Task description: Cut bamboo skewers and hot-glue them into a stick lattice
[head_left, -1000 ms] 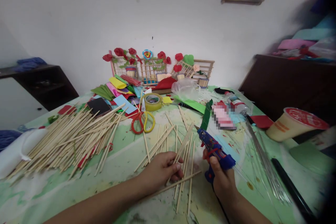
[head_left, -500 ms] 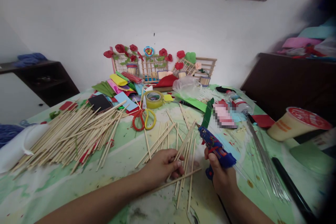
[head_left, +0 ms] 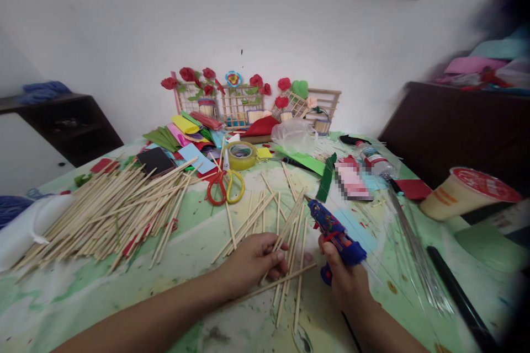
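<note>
— On the near side of the scissors [head_left: 226, 178] and to their right, what is the left hand [head_left: 259, 262] doing?

— It pinches thin sticks [head_left: 291, 219] between thumb and fingers; how many, one cannot tell. Their far ends come up to the right of the scissors.

— And the right hand [head_left: 348, 278]?

— Farther right of the scissors, on their near side too, its fingers wrapped round the handle of a glue gun [head_left: 333, 226]. The gun's tip slants back toward the scissors, close by the far ends of the thin sticks; whether the two touch, one cannot tell.

— Anything else around?

— Loose sticks [head_left: 300, 281] lie on the table [head_left: 91, 298], right of the scissors and nearer. A pile [head_left: 116, 215] of more spreads to the scissors' left. Just behind them sits tape [head_left: 242, 163], and farther behind, paper flowers [head_left: 187, 74]. Well to their right are wires [head_left: 418, 253] and a cup [head_left: 455, 198] with a red top
</note>
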Demonstrator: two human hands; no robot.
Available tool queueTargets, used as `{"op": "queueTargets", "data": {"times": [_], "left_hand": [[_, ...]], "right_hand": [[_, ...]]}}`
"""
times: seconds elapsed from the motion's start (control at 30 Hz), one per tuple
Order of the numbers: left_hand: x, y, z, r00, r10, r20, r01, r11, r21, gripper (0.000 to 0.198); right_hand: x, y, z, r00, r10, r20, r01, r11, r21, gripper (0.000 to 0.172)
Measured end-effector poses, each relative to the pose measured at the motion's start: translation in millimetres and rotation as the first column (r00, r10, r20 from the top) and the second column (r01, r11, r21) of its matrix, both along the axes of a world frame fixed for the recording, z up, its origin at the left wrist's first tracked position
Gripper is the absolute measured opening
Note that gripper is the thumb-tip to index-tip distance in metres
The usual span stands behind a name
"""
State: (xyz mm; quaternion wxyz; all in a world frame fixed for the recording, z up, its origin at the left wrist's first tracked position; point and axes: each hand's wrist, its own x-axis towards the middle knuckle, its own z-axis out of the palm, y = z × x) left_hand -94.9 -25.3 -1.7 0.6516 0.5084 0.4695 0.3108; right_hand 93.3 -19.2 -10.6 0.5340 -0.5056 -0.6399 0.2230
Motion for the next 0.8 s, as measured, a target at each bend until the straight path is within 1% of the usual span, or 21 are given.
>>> {"op": "queueTargets", "data": {"times": [0.17, 0.33, 0.47, 0.57, 0.8], "left_hand": [[-0.3, -0.5, -2.3, 1.000, 0.016, 0.010, -0.016, 1.000, 0.003, 0.028], [-0.1, -0.3, -3.2, 0.999, 0.042, 0.012, -0.042, 0.999, 0.003, 0.029], [-0.4, -0.2, -3.7, 1.000, 0.027, 0.003, -0.027, 0.999, 0.021, 0.029], [-0.4, -0.2, -3.5, 1.000, 0.022, -0.006, -0.022, 1.000, 0.021, 0.028], [-0.1, -0.1, -1.6, 1.000, 0.011, -0.015, -0.011, 1.000, 0.008, 0.023]], "right_hand": [[1.4, 2.7, 1.6, 0.996, 0.080, 0.040, -0.083, 0.995, 0.060, 0.032], [-1.6, 0.6, 4.2, 0.992, 0.120, 0.027, -0.122, 0.991, 0.063, 0.029], [-1.9, 0.2, 5.3, 0.992, 0.124, 0.021, -0.126, 0.988, 0.088, 0.028], [-0.6, 0.2, 5.4, 0.995, 0.099, 0.027, -0.101, 0.992, 0.080, 0.026], [-0.1, 1.5, 5.9, 0.995, 0.100, -0.025, -0.097, 0.991, 0.094, 0.026]]}}
